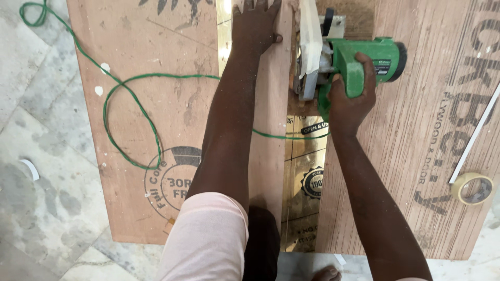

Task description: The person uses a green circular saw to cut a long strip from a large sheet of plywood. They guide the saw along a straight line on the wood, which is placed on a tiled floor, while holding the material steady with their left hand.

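Floor [31, 171], far left: grey stone tile, with a white scrap lying on it.

Cord [125, 91]: green, it loops across the left plywood sheet [151, 62], passes under the left forearm and runs to the saw. Risk: slack in the loop sits near the cut line; if it is dragged forward it could snag on the sheet edge or reach the blade.

Left hand [254, 23]: palm flat, fingers spread, pressing down on a narrow wooden strip [271, 140] that lies beside the saw. The fingertips run out of frame at the top. Risk: the hand is just beside the blade guard [311, 36]; a kick or a slip of the strip would bring them together.

Gold laminate [303, 177]: a shiny strip between the wooden strip and the right sheet, under the saw's path. Risk: it may slide or chip if the strip lets go.

Saw [359, 60]: green circular saw near the top centre, resting on the work. Right hand [350, 96]: closed around the handle, fingers wrapped tight.

Right sheet [416, 130]: broad, mostly bare, so there is open room on that side. A white strip [476, 138] and a tape roll [472, 188] lie near its right edge, well apart from the saw.

Near edge: the sheets end just ahead of the person's knee and bare toes [327, 273]. Risk: an offcut could drop onto the foot.
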